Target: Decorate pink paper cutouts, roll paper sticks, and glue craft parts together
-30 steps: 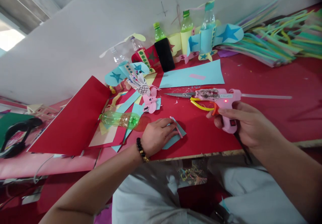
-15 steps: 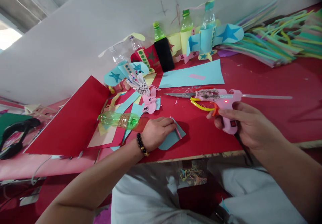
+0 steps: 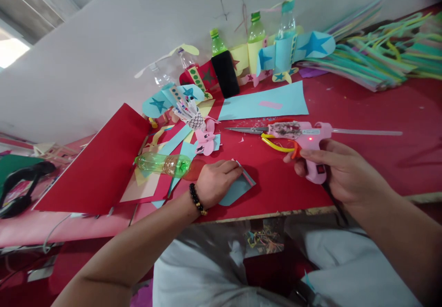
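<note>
Head view shows the right hand wrapped around a pink glue gun, its nozzle beside the scissors. Near the red table edge, the left hand lies curled on a blue paper piece, pressing it flat.

A small light-blue paper cutout with a rounded edge lies flat near the front edge of the red tabletop, a thin pink paper strip along its far side. A pink plastic hot glue gun stands upright beside it, red light on, clear glue stick protruding rearward.
</note>
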Demonstrator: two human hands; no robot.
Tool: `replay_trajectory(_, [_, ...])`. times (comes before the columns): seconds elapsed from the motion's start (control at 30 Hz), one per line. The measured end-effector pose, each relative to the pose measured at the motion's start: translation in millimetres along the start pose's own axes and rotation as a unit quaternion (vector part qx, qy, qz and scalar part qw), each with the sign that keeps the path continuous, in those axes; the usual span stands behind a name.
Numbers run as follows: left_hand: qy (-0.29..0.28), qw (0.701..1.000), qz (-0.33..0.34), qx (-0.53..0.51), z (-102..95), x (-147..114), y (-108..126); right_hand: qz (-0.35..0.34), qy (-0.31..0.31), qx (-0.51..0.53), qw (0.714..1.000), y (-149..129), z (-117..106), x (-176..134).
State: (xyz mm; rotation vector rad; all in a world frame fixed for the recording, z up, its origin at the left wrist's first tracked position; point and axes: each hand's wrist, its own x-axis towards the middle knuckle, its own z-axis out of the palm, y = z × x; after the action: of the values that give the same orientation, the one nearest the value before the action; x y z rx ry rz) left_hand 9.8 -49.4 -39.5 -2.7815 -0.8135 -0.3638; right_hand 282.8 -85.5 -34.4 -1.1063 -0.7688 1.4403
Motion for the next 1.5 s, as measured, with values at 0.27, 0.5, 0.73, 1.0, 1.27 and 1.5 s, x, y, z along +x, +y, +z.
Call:
replay_trajectory(0.27, [0.017,0.998,-0.031,-0.042,-5.3,-8.8,9.6,-0.010,-0.012,-0.034,0.999,1.5,1.1,-1.6])
replay_trajectory(0.5, [-0.033,0.997,-0.062,-0.044,-8.3,-17.7,11.7,-0.006,-0.036,-0.151,0.988,0.5,7.6,-2.9])
replay_trajectory(0.73, [-0.037,0.997,-0.050,-0.052,-8.8,-17.4,10.1,0.004,-0.074,-0.191,0.979,10.5,0.2,1.5])
replay_trajectory(1.0, [-0.041,0.997,-0.054,-0.043,-8.8,-17.0,11.9,-0.004,-0.083,-0.233,0.969,7.3,3.6,-1.9])
replay_trajectory(1.27, [-0.040,0.997,-0.055,-0.035,-7.6,-18.3,12.5,-0.016,-0.110,-0.316,0.942,6.0,8.4,-1.5])
replay_trajectory(1.5, [-0.051,0.996,-0.056,-0.041,-8.8,-18.3,12.5,-0.054,-0.111,-0.363,0.924,13.5,18.0,1.7])
